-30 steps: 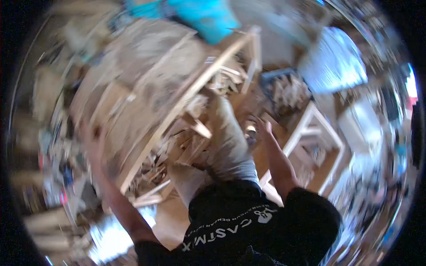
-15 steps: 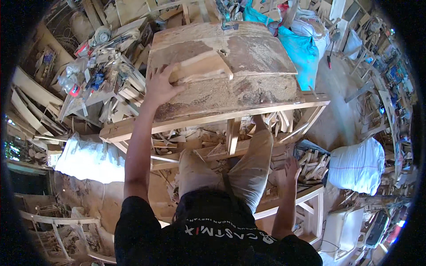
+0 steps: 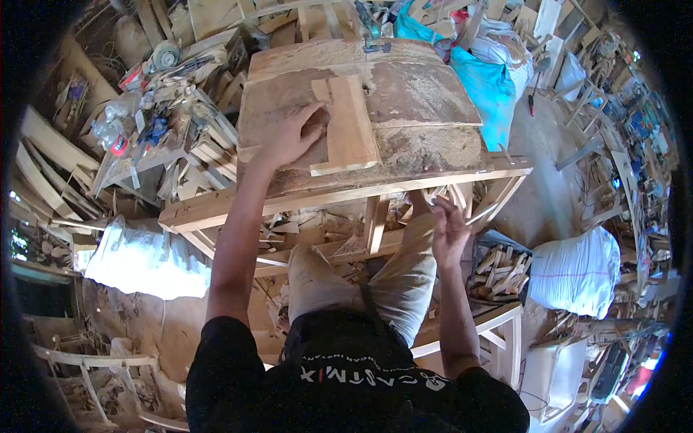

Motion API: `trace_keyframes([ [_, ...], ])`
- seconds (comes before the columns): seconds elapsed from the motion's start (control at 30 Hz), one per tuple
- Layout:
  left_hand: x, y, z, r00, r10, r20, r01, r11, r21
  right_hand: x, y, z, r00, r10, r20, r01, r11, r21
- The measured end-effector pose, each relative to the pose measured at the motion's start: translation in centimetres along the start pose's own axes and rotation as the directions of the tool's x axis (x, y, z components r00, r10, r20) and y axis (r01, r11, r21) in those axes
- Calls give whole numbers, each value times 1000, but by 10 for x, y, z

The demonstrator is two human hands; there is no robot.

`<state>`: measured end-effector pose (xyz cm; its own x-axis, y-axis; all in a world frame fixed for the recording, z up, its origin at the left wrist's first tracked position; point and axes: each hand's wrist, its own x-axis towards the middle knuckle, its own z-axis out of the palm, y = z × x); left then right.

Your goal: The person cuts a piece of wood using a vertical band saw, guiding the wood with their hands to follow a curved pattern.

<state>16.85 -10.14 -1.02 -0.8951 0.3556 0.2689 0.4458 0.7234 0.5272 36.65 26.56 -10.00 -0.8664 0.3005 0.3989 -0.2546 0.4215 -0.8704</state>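
A flat light-brown wooden board (image 3: 351, 126) lies lengthwise on the dusty wooden worktop (image 3: 426, 94). Along its left edge is my left hand (image 3: 292, 137), palm down, with the thumb apart from the bent fingers. Those fingertips reach the board's edge; whether they press on it is unclear. My right hand (image 3: 451, 234) is raised above my right knee, near the front rail (image 3: 346, 189) of the worktop. Its fingers are curled together, and anything small between them is too fine to make out.
Wood offcuts and a plastic bottle (image 3: 115, 137) crowd the left side bench. A turquoise sack (image 3: 485, 94) stands behind the worktop's right side. White sacks (image 3: 574, 270) sit low on both sides. Wood scraps (image 3: 502, 270) fill a container by my right forearm.
The board has turned from lying slantwise to pointing away from me, and shifted right. My left hand followed it rightward. My right hand rose from beside my leg toward the worktop's front rail.
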Motion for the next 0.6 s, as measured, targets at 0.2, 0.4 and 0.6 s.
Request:
trace_keyframes([
  [0.2, -57, 95, -20, 929, 207, -306, -244, 966, -87, 4, -28, 4, 985, -147, 89, 154, 984, -85],
  [0.4, -107, 250, -43, 639, 663, -390, -371, -178, -911, 56, -95, 60, 845, -370, 385, 434, 896, -90],
  [0.6, -122, 265, -51, 666, 609, -430, -233, -378, -896, 94, -106, 114, 631, -506, 588, 748, 598, -288],
])
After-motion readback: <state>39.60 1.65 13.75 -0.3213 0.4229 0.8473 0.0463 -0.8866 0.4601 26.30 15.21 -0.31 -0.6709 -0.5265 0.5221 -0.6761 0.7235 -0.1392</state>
